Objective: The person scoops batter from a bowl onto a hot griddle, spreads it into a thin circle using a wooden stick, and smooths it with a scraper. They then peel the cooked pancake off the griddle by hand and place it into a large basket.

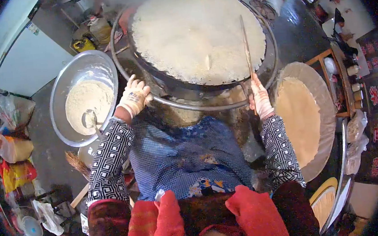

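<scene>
A broad, pale, thin pancake [190, 32] covers the round griddle [167, 79], with light steam over its far side. In my gloved right hand [259, 95] is a thin wooden stick [246, 45], its far length reaching over the pancake's right side. My gloved left hand [134, 96] is at the near left of the metal ring [179, 106] around the griddle, fingers bent over it. Left of that hand stands a large metal basin [57, 107] of pale flour or batter [79, 98], with a ladle [91, 122] in it.
To the right lies a round tray [327, 106] with a tan, flat pancake [299, 117]. Bagged goods [14, 147] are along the left side. A wooden shelf unit [334, 78] stands at the right, and a yellow-rimmed round tray [326, 200] sits lower right. A plastic jug [99, 29] is behind the basin.
</scene>
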`<state>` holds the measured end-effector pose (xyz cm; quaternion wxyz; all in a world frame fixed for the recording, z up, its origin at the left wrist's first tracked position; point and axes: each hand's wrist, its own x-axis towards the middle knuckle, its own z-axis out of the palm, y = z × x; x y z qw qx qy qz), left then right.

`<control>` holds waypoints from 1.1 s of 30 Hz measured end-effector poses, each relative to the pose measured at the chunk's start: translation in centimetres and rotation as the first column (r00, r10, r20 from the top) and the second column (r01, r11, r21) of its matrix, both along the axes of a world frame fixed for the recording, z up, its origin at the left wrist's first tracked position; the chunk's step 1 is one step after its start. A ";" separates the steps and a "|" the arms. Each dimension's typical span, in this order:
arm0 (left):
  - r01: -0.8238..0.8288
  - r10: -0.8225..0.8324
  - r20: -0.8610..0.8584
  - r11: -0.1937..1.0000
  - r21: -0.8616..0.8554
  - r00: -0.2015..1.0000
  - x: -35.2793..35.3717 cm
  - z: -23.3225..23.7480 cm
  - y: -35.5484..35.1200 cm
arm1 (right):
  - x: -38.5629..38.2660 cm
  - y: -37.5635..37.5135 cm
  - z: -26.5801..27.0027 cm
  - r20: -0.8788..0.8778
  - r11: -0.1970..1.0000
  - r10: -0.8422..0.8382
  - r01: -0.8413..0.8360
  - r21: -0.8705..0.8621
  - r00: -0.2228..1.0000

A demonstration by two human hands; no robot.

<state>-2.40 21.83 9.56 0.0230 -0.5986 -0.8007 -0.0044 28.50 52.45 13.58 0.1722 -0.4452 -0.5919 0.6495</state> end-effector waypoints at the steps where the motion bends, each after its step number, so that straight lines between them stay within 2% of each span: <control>1: -0.018 0.017 -0.014 0.999 -0.027 1.000 0.2 -0.4 0.0 | 0.2 0.0 0.1 -0.024 0.997 -0.013 0.012 -0.075 1.000; 2: -0.035 0.033 -0.034 0.998 -0.055 0.999 0.5 -0.7 0.1 | 0.4 -0.2 0.3 -0.020 0.997 -0.019 0.017 -0.081 1.000; 3: -0.011 0.012 -0.109 1.000 0.009 0.994 1.1 -1.1 0.2 | 0.8 -0.9 0.3 0.024 0.994 0.087 -0.085 -0.061 0.996; 4: 0.001 -0.002 -0.104 1.000 -0.004 0.995 2.4 -1.0 0.4 | 1.3 -1.7 0.2 0.068 0.981 0.189 -0.187 -0.046 0.980; 7: -0.129 0.133 -0.074 0.990 0.063 0.988 7.7 -0.6 2.7 | 0.9 -3.7 -0.4 0.008 0.966 0.226 -0.223 -0.134 0.974; 8: -0.130 0.130 0.005 0.990 0.059 0.991 9.9 0.0 3.7 | 0.6 -4.3 -0.5 0.013 0.958 0.238 -0.233 -0.164 0.971; 10: -0.186 0.180 0.053 0.967 0.172 0.982 14.3 -0.5 6.2 | 0.1 -5.3 -0.1 0.050 0.970 0.208 -0.200 -0.138 0.977; 12: -0.193 0.176 0.136 0.974 0.119 0.975 18.3 0.0 8.6 | 0.0 -5.9 -0.2 0.104 0.957 0.263 -0.246 -0.150 0.959; 13: -0.148 0.108 0.166 0.957 0.248 0.980 20.3 -0.5 9.3 | -0.1 -6.1 -0.3 0.013 0.935 0.287 -0.278 -0.219 0.958; 14: -0.071 0.010 0.156 0.918 0.391 0.988 21.9 0.2 9.7 | -0.5 -6.5 -0.3 0.058 0.940 0.271 -0.251 -0.232 0.961; 16: 0.122 -0.229 0.267 0.923 0.366 0.936 24.7 1.5 8.0 | -1.3 -7.3 0.0 0.019 0.929 0.263 -0.247 -0.276 0.965; 17: 0.122 -0.228 0.264 0.923 0.364 0.937 24.3 1.8 7.3 | -1.7 -7.9 0.3 0.015 0.928 0.263 -0.249 -0.277 0.965; 19: 0.047 -0.103 0.413 0.988 0.144 0.905 23.1 2.1 5.6 | -2.1 -8.7 0.8 0.070 0.938 0.275 -0.251 -0.240 0.959; 20: 0.018 -0.090 0.349 0.979 0.205 0.933 22.4 1.8 5.1 | -2.3 -9.0 0.5 0.061 0.936 0.275 -0.253 -0.244 0.960; 22: -0.004 -0.060 0.301 0.978 0.207 0.952 20.5 1.4 4.2 | -3.0 -9.6 -0.6 0.059 0.943 0.282 -0.265 -0.202 0.958; 24: -0.078 0.041 0.299 0.991 0.112 0.953 19.5 1.6 3.9 | -3.8 -10.5 -1.3 0.035 0.923 0.346 -0.333 -0.194 0.938; 26: -0.076 0.034 0.253 0.984 0.159 0.967 18.6 1.1 3.5 | -5.2 -12.4 -0.7 -0.092 0.893 0.348 -0.360 -0.270 0.933; 28: -0.074 0.029 0.209 0.975 0.211 0.977 18.1 1.0 3.2 | -6.3 -13.6 -0.1 -0.125 0.839 0.368 -0.387 -0.383 0.922; 30: -0.100 0.010 0.263 0.938 0.332 0.965 16.2 0.7 2.5 | -6.2 -13.5 -0.3 -0.319 0.759 0.342 -0.460 -0.460 0.884; 31: -0.103 0.019 0.215 0.916 0.387 0.976 14.7 1.2 2.0 | -5.6 -13.0 1.0 -0.328 0.759 0.276 -0.414 -0.502 0.903; 33: -0.085 0.044 0.097 0.879 0.470 0.994 11.0 2.6 1.1 | -5.2 -10.3 5.0 -0.471 0.779 0.136 -0.388 -0.493 0.872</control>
